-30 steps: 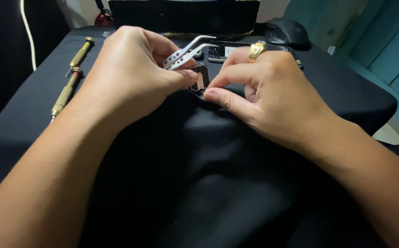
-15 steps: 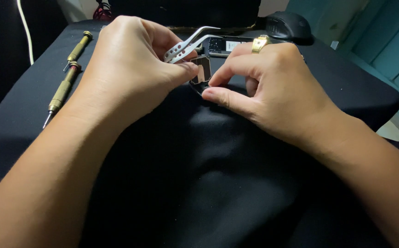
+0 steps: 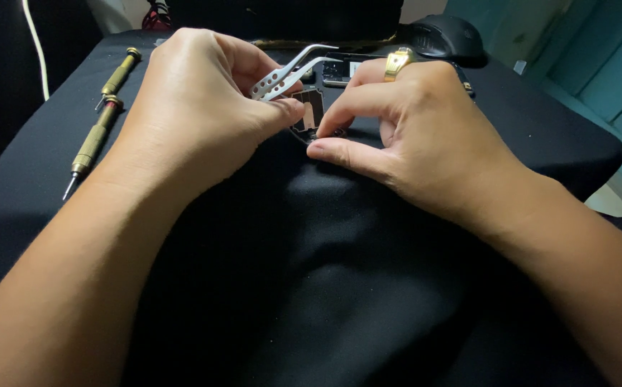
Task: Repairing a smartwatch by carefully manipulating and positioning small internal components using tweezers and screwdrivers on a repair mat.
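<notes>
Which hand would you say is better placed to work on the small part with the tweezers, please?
Left, probably. The left hand already holds the tweezers against the small part, while the right hand only pinches that part.

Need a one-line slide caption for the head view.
Left hand holds metal tweezers while right hand pinches a small electronic part over black cloth.

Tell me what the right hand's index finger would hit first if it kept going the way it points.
Probably the small electronic part right at its tip, then the left hand thumb just beyond; depth is hard to judge.
</notes>
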